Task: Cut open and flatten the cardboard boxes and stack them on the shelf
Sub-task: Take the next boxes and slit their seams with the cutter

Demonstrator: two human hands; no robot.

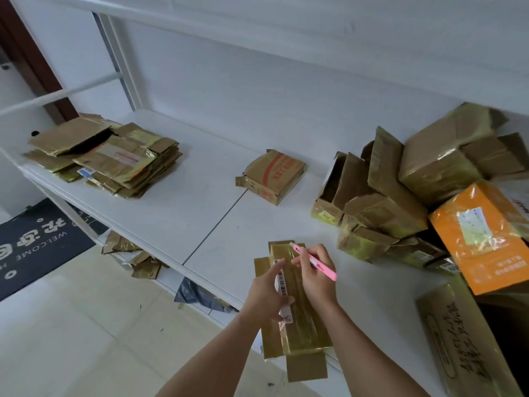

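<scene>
A long narrow cardboard box (300,316) wrapped in glossy tape lies at the front edge of the white shelf (177,213), its end flaps splayed. My left hand (267,293) grips its left side over a barcode label. My right hand (316,272) holds a pink utility knife (315,262), whose tip touches the far end of the box top. A stack of flattened boxes (108,159) sits at the shelf's left end. One squashed box with red print (272,176) lies alone mid-shelf.
A heap of unflattened boxes (400,196) fills the shelf's right side, with an orange box (483,236) on it and a handwritten carton (463,339) nearer me. Cardboard scraps (134,256) lie on the lower shelf. A dark welcome mat (37,242) covers the floor at left.
</scene>
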